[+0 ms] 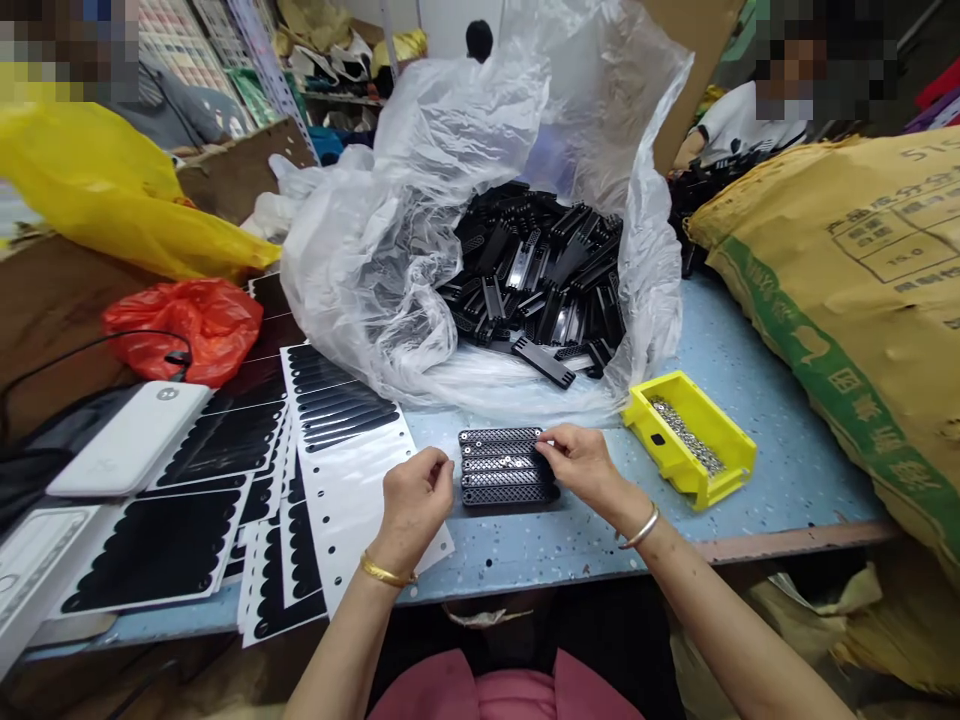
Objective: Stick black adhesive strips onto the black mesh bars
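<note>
Black strips [510,493] lie side by side on the desk [585,545], between both hands, a few small metal bits [507,462] on top. Left hand [415,495] just left of them: fingers [433,460] curled closed, thumb against index; can't tell if anything tiny is inside. Right hand [583,466]: thumb and index at the strips' upper right corner, nearly together; can't tell if they grip something. Yellow bin [739,480] of metal bits right of right hand. Clear bag [352,270] behind, open, full of black parts [540,280]. Sheets [360,500] left, beside left hand. Big sack [847,270] far right.
</note>
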`<state>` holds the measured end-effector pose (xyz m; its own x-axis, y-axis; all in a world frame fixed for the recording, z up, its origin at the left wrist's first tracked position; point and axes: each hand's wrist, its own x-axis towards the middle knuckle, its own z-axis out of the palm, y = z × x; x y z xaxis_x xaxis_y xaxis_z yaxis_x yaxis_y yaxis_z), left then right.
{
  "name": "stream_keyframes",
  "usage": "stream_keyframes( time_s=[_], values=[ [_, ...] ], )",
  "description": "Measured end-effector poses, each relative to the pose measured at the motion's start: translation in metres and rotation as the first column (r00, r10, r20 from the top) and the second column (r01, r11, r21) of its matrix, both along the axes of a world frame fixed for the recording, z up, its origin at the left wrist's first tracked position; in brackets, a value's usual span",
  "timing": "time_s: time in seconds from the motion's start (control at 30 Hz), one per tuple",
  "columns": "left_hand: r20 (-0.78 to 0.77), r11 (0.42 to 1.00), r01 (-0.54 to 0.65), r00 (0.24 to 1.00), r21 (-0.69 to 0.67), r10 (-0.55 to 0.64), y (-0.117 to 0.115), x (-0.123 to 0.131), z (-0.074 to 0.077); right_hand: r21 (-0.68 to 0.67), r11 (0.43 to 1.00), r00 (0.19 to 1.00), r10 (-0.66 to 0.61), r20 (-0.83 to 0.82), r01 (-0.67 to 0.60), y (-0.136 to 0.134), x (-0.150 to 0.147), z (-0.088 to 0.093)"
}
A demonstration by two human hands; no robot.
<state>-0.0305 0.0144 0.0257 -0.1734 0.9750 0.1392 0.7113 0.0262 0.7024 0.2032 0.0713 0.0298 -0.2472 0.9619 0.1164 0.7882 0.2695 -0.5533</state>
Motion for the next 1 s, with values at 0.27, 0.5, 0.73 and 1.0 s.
stream_keyframes(
  time_s=[0.27, 0.5, 0.73, 1.0],
  values=[
    [0.407, 0.981, -0.006, 0.909, -0.194, 0.086, -0.017, -0.005, -0.023, 0.02, 0.996, 0.987, 0.079, 0.138, -0.082, 0.006, -0.011, -0.001],
    [0.4, 0.992, 0.018, 0.916, -0.124, 0.033, -0.018, -0.001, -0.026, 0.082, 0.951, 0.953, 0.29, 0.089, -0.297, -0.011, -0.029, -0.001],
    [0.246, 0.993, 0.104, 0.965, -0.058, -0.087, -0.016, -0.002, -0.024, 0.094, 0.905, 0.888, 0.381, 0.256, -0.415, -0.005, -0.039, -0.009],
    [0.136, 0.994, 0.108, 0.985, -0.02, -0.104, -0.019, 0.0, -0.021, 0.191, 0.856, 0.852, 0.403, 0.334, -0.48, -0.007, -0.038, -0.011]
  ],
)
